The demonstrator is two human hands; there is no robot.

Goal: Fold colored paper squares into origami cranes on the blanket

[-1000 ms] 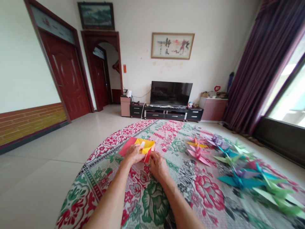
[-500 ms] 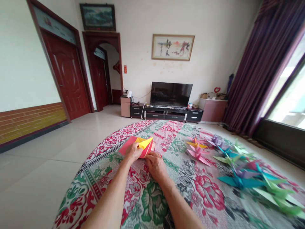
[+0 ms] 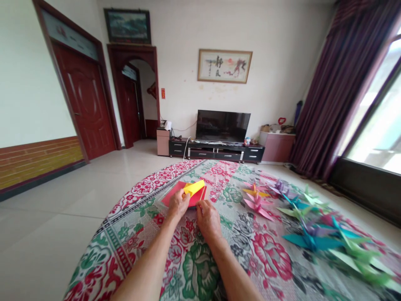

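While the folded yellow paper point(image 3: 194, 187) was pinched in the left hand point(image 3: 178, 205) and held just above the red sheets point(image 3: 174, 195), seemingly to free it for folding, the right hand point(image 3: 208, 217) was laid curled at their near edge on the worktop point(image 3: 200, 267); its grip could not be told. No container was seen; paper cranes point(image 3: 257, 201) were spread loose nearby.

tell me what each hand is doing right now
left hand: closed on yellow paper
right hand: curled by red paper, grip cannot be told
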